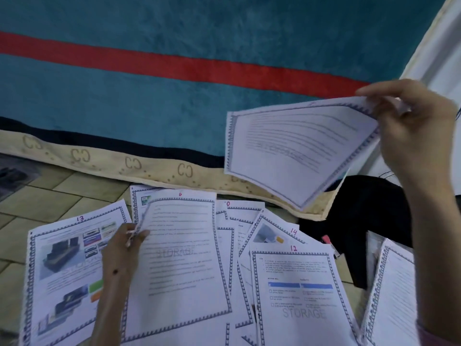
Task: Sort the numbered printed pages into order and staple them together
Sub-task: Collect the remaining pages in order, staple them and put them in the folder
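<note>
Printed pages lie fanned out on the tiled floor (pixel 37 196) in front of me, overlapping one another; page 13 (pixel 64 270), with its pictures, sits at the left; page 6 (pixel 179 258) lies over its right edge and over another sheet behind it; page 12 (pixel 299 295) lies to the right, covering most of page 14 (pixel 274 233); one more sheet (pixel 391 295) slants at the far right, its number out of sight. Beyond the pages runs a teal blanket (pixel 174 28) with a red stripe and a beige border printed with letters; a black cloth (pixel 361 221) lies bunched on the floor under my right arm, just beside the pages.

My left hand (pixel 124 248) reaches in from below, across page 13, and pinches the left edge of page 6 between thumb and fingers, curling that edge up off the pile. My right hand (pixel 414 126) is raised above the floor at the right, fingers curled round the corner of a lifted page (pixel 299 146); that sheet hangs tilted in the air over the blanket's border, its print blurred and its number unreadable.
</note>
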